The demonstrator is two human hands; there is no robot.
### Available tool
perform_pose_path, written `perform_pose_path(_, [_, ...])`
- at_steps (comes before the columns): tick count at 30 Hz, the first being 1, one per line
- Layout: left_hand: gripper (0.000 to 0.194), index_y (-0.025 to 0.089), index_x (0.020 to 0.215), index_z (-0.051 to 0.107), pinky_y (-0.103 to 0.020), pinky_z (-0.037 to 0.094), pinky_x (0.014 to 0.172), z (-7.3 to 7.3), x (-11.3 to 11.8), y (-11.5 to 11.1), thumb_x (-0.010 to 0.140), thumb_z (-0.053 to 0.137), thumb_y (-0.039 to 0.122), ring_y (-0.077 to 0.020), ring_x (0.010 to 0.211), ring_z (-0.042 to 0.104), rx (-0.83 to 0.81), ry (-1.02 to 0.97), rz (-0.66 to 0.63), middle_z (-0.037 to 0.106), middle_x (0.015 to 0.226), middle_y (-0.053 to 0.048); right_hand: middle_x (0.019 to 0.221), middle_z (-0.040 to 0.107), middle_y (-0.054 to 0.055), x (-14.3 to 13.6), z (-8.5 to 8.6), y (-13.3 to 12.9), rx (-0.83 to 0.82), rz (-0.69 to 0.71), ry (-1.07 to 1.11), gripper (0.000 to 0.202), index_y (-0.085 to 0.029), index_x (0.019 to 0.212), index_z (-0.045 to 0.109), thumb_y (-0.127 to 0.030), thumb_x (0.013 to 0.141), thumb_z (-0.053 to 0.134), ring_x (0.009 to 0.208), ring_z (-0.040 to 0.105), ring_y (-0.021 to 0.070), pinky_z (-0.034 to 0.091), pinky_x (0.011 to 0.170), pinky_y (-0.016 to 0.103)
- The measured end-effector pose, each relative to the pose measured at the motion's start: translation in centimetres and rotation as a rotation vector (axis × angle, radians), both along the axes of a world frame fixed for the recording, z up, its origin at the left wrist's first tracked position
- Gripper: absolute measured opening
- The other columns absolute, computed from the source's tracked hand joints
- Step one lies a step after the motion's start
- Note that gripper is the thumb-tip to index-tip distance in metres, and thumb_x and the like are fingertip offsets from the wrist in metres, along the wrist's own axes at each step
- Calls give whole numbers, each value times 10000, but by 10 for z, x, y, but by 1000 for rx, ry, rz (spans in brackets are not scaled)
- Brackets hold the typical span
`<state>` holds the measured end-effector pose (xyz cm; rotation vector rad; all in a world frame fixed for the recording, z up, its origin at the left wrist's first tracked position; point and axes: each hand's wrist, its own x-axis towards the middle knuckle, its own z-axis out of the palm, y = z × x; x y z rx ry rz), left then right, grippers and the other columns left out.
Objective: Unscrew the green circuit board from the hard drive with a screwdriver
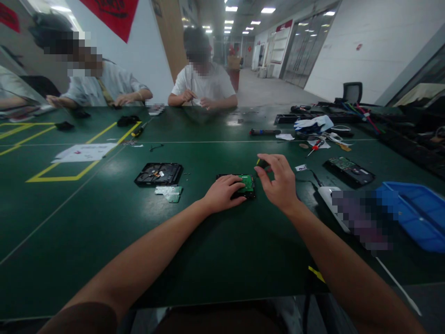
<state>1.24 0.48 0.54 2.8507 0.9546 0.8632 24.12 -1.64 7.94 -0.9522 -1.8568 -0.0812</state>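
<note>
On the green table lies a hard drive (247,183) with its green circuit board facing up. My left hand (225,192) holds it down, fingers across the board and thumb along the near edge. Just right of and above the drive, my right hand (278,181) pinches the black-and-yellow handle of what looks like a screwdriver (262,163); its shaft is hidden from view. To the left sits another hard drive (159,174), its black underside up, with a detached circuit board (170,193) in front of it and tiny screws (187,176) beside it.
At right are a third hard drive (349,170), a partly blurred phone-like device with a cable (333,206) and a blue tray (417,213). Farther back lie a red screwdriver (315,147), gloves (314,124) and a dark cylindrical tool (264,132). Other people sit across the table.
</note>
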Motion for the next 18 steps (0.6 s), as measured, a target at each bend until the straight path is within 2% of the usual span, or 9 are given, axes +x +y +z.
perform_pose_path(5, [426,202,1265,669,-533,517,1074,1,0,-1,968,652,508,-322,1275,612,8,-6,-2,655,1348,-126,1253,664,93,0,1,-1,-24,44,-26,398,-298,1406,558,-204,1024,500,1086,659,256,576,962,483])
perform_pose_path(9, [427,198,1268,667,-526,513,1079,1,0,-1,963,666,496,-320,1282,605,5,1,1,649,1357,-124,1214,616,98,-1,1,0,-16,38,-6,366,-306,1352,602,-271,988,615,1105,634,266,594,924,464])
perform_pose_path(12, [424,196,1258,671,-529,510,1084,1,0,0,959,671,495,-321,1285,603,5,4,2,648,1362,-124,1172,608,90,0,0,1,-5,23,-7,338,-315,1325,618,-256,993,604,1071,638,260,597,906,464])
perform_pose_path(18, [443,198,1280,664,-531,504,1099,-2,-1,1,965,656,509,-320,1301,598,-2,-1,1,645,1368,-125,1313,645,107,0,-2,2,-10,15,-13,473,-287,1460,512,-192,997,523,1162,642,283,567,994,513])
